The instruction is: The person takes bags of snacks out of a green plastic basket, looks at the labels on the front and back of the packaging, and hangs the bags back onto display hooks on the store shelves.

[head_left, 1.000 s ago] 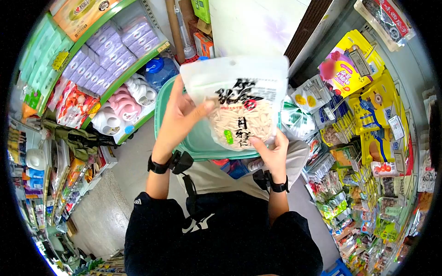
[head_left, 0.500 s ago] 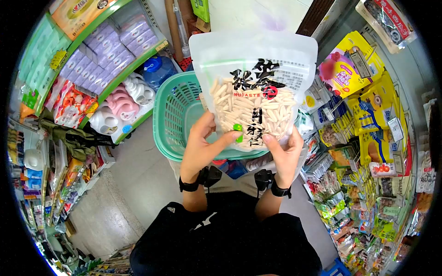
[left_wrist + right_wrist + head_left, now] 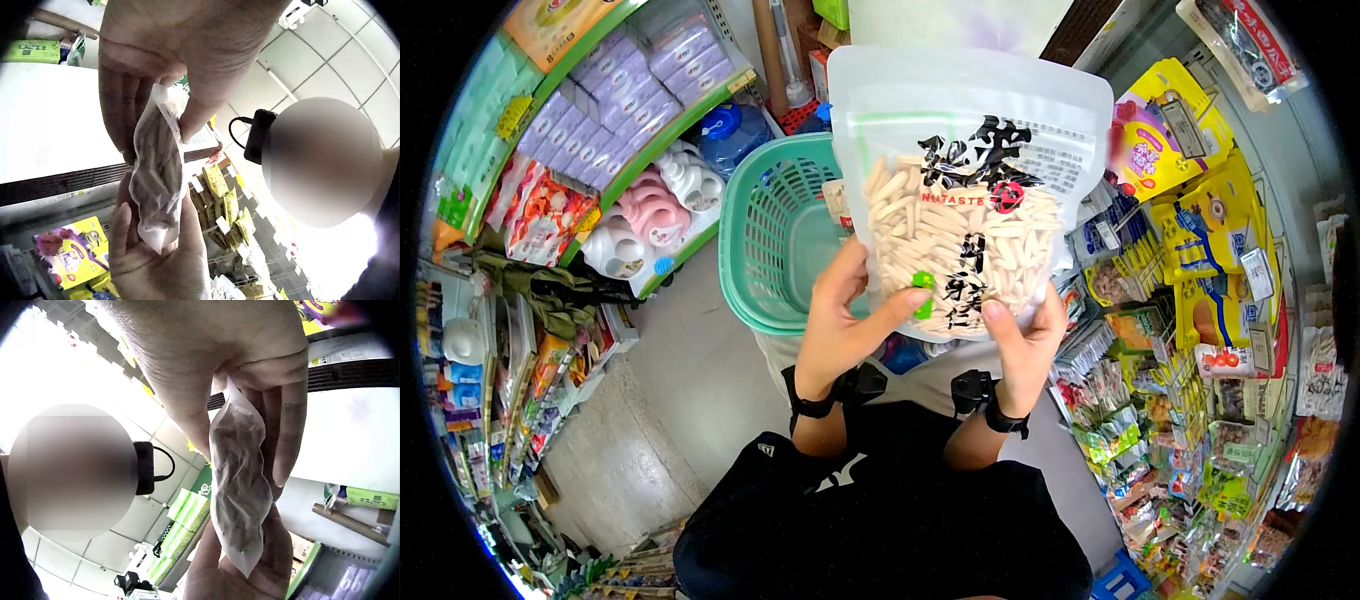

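A clear-fronted snack pouch (image 3: 960, 230) of pale, slender kernels faces up in the head view, with black lettering and a small green sticker. At its lower left corner my left hand (image 3: 835, 320) grips it, thumb on the front beside the sticker. My right hand (image 3: 1030, 335) holds the lower right corner, thumb also on the front. Both wrist views look along the bottom edge of the pouch (image 3: 156, 175), bulging and wrinkled between the two hands. Behind and left of the pouch is a green plastic basket (image 3: 735, 285), partly covered by it.
To the left, shelves carry purple tissue packs (image 3: 615, 90) and pink and white bottles (image 3: 655, 210). A blue water jug (image 3: 730, 135) stands beyond the basket. On the right hang yellow snack bags (image 3: 1190, 220) and many small packets. A blue plastic item (image 3: 1120, 580) is at the lower right.
The left hand has gone from the pouch's upper left side down to its lower left corner. The pouch has come up closer, now held by both lower corners. The view has shifted slightly.
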A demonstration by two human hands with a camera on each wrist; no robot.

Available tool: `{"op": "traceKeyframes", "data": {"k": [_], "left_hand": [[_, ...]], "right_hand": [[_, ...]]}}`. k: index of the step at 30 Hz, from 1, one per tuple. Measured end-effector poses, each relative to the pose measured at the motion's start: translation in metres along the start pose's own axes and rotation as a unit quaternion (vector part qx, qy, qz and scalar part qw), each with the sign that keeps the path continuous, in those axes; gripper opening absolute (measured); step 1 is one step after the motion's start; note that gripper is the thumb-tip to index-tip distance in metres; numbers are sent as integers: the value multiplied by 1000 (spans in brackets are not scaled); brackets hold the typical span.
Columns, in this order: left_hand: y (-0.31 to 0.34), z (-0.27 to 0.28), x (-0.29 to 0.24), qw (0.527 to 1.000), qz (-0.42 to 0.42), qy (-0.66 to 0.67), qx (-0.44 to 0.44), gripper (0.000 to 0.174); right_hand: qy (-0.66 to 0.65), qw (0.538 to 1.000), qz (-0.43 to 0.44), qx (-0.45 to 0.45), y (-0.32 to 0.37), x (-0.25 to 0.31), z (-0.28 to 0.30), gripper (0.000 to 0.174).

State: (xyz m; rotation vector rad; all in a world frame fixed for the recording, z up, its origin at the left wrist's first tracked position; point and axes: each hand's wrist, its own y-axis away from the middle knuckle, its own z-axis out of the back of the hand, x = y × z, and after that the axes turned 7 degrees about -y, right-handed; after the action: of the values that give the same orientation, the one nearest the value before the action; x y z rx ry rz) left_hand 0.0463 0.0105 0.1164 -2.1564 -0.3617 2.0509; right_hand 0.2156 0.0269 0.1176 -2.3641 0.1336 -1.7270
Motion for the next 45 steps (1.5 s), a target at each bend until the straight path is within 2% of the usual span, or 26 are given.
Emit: {"op": "traceKeyframes", "data": {"k": [16, 45], "left_hand": [[1, -4, -3, 999, -37, 10, -1, 54], [0, -9, 1, 999, -22, 25, -25, 48]], "right_hand": [[-6, 1000, 2, -10, 5, 3, 2, 44], [7, 1000, 3, -7, 3, 1, 5, 40]]}}
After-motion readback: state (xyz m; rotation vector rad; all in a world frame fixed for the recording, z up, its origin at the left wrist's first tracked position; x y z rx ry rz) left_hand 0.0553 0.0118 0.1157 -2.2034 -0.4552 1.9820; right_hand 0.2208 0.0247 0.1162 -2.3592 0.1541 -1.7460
